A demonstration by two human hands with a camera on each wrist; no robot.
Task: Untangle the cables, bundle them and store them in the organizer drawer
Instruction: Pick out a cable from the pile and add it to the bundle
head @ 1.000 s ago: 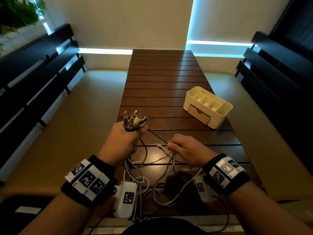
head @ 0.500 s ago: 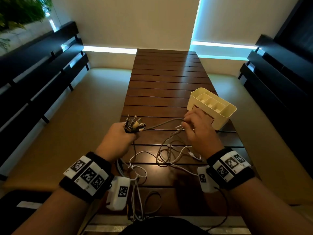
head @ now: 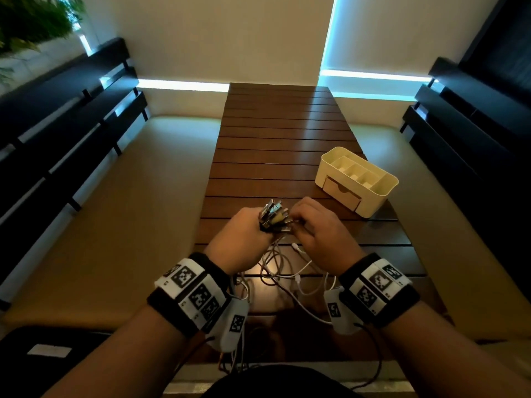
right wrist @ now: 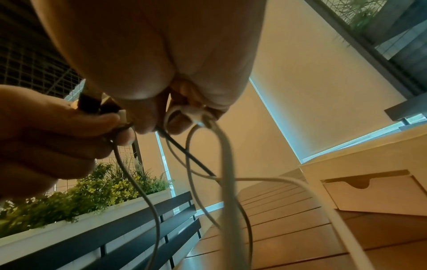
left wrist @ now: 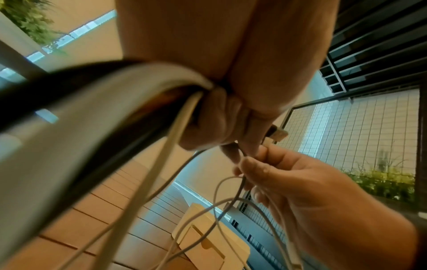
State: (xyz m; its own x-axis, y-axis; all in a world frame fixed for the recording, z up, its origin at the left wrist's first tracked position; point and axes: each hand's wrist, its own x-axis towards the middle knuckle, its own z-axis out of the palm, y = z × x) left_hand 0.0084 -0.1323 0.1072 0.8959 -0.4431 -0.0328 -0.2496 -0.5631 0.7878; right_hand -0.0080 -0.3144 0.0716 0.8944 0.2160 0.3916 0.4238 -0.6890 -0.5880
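Note:
My left hand (head: 244, 234) is fisted around a bunch of cable plugs (head: 273, 216), metal ends fanning out above the fist. My right hand (head: 319, 234) sits right beside it, fingers curled, pinching cables (right wrist: 191, 117) close to the plugs. White and dark cables (head: 287, 271) hang from both hands in loose loops onto the slatted wooden table (head: 275, 133). The left wrist view has the right hand (left wrist: 289, 179) pinching thin cables just under the left hand (left wrist: 221, 120). The cream organizer (head: 356, 179) stands at the right, its front drawer (head: 342, 193) closed.
Padded benches (head: 115, 219) flank the table on both sides, with dark slatted backrests (head: 57, 116) behind them. A planter with green plants (right wrist: 92, 193) runs along the left. Beyond the organizer the table top stretches to the far wall.
My right hand came back left from near the organizer and now meets the left fist at the plugs. The left hand kept its hold on the plug bunch.

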